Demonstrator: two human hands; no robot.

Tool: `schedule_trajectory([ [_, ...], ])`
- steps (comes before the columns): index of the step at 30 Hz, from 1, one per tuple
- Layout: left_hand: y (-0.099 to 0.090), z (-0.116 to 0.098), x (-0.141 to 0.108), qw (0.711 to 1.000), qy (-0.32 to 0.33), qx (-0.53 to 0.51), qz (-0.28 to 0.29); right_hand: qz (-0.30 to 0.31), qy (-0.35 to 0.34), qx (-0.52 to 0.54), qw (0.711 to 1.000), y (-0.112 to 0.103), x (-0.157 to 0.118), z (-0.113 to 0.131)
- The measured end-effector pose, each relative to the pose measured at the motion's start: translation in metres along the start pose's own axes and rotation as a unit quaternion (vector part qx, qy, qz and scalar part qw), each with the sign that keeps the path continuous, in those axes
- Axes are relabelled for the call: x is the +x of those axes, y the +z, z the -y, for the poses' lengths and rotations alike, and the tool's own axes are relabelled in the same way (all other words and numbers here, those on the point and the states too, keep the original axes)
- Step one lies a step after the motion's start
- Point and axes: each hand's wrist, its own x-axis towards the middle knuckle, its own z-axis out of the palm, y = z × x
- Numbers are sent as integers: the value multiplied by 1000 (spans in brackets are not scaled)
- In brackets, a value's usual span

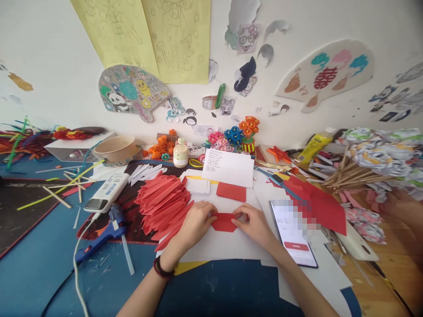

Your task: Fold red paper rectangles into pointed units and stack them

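A small red folded paper (224, 223) lies on white sheets in front of me, its two lower corners slanted. My left hand (199, 219) pinches its upper left corner between thumb and fingers. At the upper right corner, my right hand (253, 223) pinches the same paper. Just beyond it sits a stack of red paper rectangles (231, 192). To the left of my left hand is a large heap of folded red paper pieces (161, 200), overlapping each other.
A blue hot glue gun (102, 237) with a glue stick, and a white power bank (106, 192), lie at left. A phone (292, 233) showing a timer lies right of my right hand. Another person's hand (403, 204) is at the far right, near paper flowers (380, 152).
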Motion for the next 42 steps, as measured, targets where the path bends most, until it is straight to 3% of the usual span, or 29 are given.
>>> schedule_trajectory([
  [5,4,-1,3,1000,0,16,-2,69,21,50,996,-11,3,-3],
  [17,9,0,1,1000,-2,18,-4,76,44,75,993,-12,0,-2],
  [30,10,-1,2,999,-3,33,9,101,22,20,994,-12,3,4],
  [42,11,-3,4,997,2,78,21,194,-12,-18,981,-18,12,10],
])
